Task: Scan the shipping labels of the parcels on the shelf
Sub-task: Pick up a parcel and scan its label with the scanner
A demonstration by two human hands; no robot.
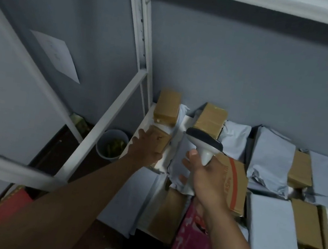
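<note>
My right hand (202, 178) grips the handle of a white barcode scanner (203, 143) with a dark head that points toward the back of the shelf. My left hand (145, 147) rests on a small brown cardboard parcel (161, 142) at the shelf's left end, fingers laid over it. Behind it stands a taped brown box (166, 106), and a second taped box (210, 118) sits just beyond the scanner head. Grey poly mailers (272, 158) and cardboard boxes cover the white shelf (141, 124). No shipping label on the touched parcel is visible.
A white metal upright (144, 37) and crossbar (104, 122) frame the shelf's left side. A grey bucket (111, 144) stands on the floor below left. A box with orange stripes (233, 182) lies under my right wrist, a pink box (191, 236) at the front edge.
</note>
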